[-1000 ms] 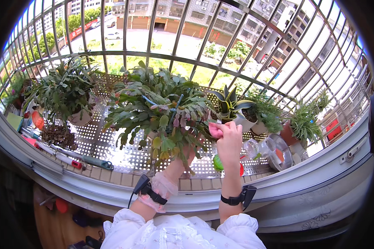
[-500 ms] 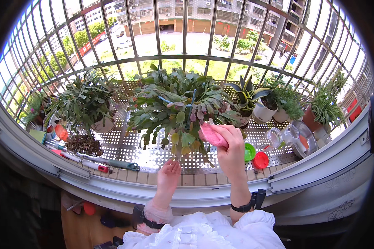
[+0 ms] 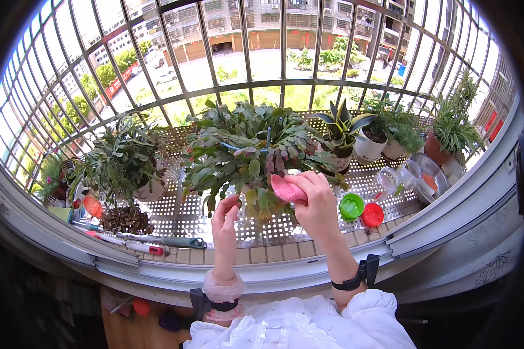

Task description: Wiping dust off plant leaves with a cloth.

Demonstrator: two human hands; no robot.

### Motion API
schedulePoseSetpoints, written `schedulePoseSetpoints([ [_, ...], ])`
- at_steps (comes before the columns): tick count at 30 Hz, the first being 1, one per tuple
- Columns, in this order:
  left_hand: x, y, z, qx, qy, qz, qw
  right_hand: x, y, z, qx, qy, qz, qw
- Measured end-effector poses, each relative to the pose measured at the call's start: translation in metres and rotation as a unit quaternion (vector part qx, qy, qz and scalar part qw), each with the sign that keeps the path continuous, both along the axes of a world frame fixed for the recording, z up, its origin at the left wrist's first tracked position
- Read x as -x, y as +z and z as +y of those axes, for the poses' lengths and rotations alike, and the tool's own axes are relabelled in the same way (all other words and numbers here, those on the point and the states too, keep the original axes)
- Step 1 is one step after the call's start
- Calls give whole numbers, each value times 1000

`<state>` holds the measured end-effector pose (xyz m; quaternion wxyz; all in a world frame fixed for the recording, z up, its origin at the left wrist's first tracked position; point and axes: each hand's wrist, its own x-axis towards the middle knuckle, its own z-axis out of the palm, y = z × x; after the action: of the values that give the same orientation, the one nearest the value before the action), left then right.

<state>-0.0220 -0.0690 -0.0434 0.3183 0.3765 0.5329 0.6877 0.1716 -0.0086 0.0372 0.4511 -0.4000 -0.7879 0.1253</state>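
Before a bushy green plant (image 3: 244, 132), the right hand (image 3: 320, 206) pinches pink cloth (image 3: 286, 189), left hand (image 3: 223, 225) half-curled, distant red banner (image 3: 120, 82) unreadable.

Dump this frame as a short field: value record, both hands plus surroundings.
left hand: left hand, fingers curled, near front leaves; contact unclear
right hand: right hand, grip closed on pink cloth
nearest plant: large Christmas cactus, directly ahead of both hands
right of it: yellow-edged snake plant; spider plant farther right
right-hand side, low: round green lid, red lid beside it
support: perforated metal shelf
backdrop: metal bars
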Motion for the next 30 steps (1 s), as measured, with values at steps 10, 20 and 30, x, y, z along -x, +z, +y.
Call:
schedulePoseSetpoints([
  [10, 3, -7, 19, 52, -133, -164, 976, 0, -1, 4, -9, 6, -55, 998],
  [20, 19, -43, 12, -76, -438, -591, 673, 8, -9, -5, 16, 13, -27, 999],
  [30, -3, -12, 44, 59, -187, -274, 941, -7, 0, -4, 5, -7, -32, 999],
])
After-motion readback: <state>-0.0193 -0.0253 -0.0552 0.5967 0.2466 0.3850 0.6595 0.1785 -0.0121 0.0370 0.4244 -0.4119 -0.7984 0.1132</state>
